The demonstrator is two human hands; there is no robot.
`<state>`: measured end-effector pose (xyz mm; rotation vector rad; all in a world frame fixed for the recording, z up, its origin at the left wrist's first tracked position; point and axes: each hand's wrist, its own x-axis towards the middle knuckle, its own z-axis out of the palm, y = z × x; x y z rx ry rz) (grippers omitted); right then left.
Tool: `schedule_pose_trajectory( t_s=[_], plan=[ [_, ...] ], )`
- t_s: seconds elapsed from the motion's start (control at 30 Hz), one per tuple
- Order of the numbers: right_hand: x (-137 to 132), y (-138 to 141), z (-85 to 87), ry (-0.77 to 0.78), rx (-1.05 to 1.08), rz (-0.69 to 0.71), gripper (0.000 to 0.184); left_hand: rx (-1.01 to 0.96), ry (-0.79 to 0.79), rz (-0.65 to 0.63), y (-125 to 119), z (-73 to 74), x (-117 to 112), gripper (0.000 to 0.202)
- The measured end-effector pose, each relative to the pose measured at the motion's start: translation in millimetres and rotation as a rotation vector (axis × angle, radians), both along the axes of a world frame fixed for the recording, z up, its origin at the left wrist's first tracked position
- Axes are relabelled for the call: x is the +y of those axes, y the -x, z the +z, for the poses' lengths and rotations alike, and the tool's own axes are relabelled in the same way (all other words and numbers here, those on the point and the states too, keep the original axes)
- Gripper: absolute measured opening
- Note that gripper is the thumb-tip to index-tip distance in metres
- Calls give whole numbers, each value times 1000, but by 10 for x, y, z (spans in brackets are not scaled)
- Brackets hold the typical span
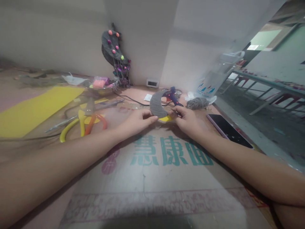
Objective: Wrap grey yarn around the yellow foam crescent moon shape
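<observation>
A yellow crescent moon shape (158,104) wound with grey yarn is held up over the printed sheet. Its lower right end (166,118) shows bare yellow. My left hand (141,120) is closed on the crescent's lower left edge, thumb in front. At the bare yellow end, the fingertips of my right hand (184,119) are pinched together on the crescent; any yarn strand between them is too small to make out. Just behind the crescent lies a dark blue hot glue gun (175,97) with a small red light. A ball of grey yarn (197,103) rests beyond my right hand.
Yellow-and-orange-handled scissors (82,124) and a yellow sheet (40,108) lie left. A finished crescent with pompoms (114,47) leans on the wall, near a small clock (152,83). A phone (230,131) and a clear bottle (212,78) stand right. Printed sheeting (147,181) covers the table.
</observation>
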<state>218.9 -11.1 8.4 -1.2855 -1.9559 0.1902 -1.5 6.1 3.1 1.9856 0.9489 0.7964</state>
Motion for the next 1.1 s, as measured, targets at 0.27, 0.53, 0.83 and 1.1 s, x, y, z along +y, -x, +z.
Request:
schedule_pose_trajectory(
  t_s=[0.27, 0.53, 0.83, 1.1],
  plan=[
    [-1, 6, 0, -45, 35, -7, 22, -23, -23, 54, -7, -37, 42, 23],
    [-26, 7, 10, -56, 59, -8, 22, -152, 64, 181, 9, -43, 44, 33],
    [-40, 11, 12, -83, 70, -2, 22, -247, 6, 221, 8, -61, 94, 28],
    [-41, 22, 21, -89, 18, 28, 20, -31, -60, 115, -4, 17, -29, 30]
  ],
)
